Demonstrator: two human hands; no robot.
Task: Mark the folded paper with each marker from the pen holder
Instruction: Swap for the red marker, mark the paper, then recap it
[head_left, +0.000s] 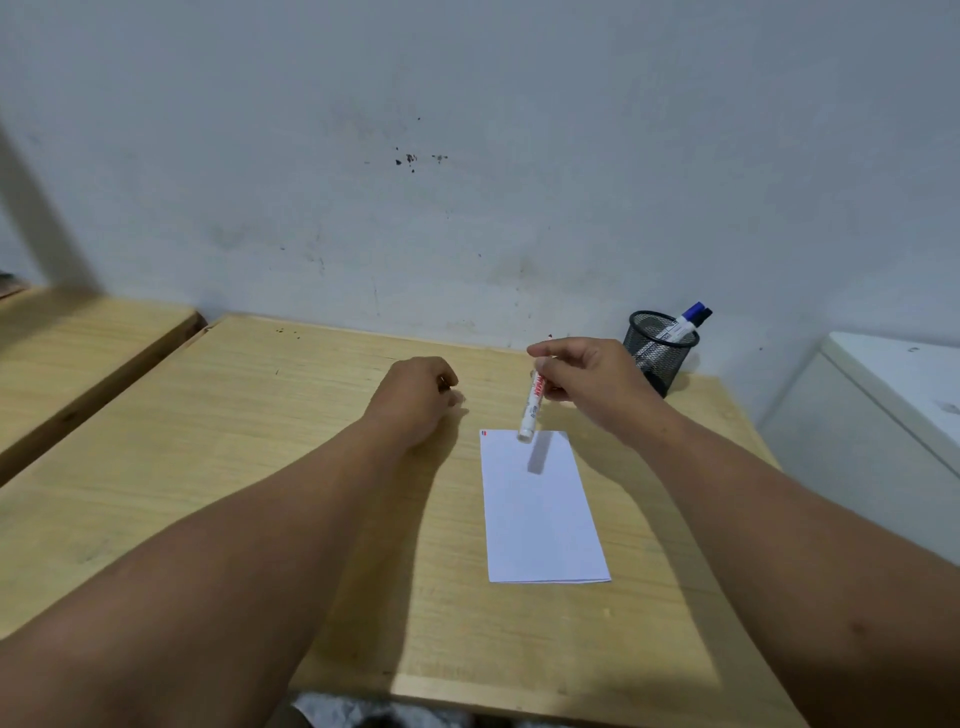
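Observation:
A folded white paper (540, 509) lies on the wooden table (260, 467), with a small red mark at its far left corner (484, 432). My right hand (587, 379) holds a white marker with red lettering (534, 405) above the paper's far edge, its lower end hanging just over the sheet. My left hand (415, 400) rests on the table left of the paper with fingers curled; whether it holds anything is hidden. A black mesh pen holder (660, 353) stands at the far right and holds a blue-capped marker (685, 322) and a dark-capped one behind it.
A grey-white wall rises right behind the table. A second wooden surface (78, 353) sits to the left, separated by a gap. A white cabinet (893, 405) stands to the right of the table. The near table edge runs along the bottom.

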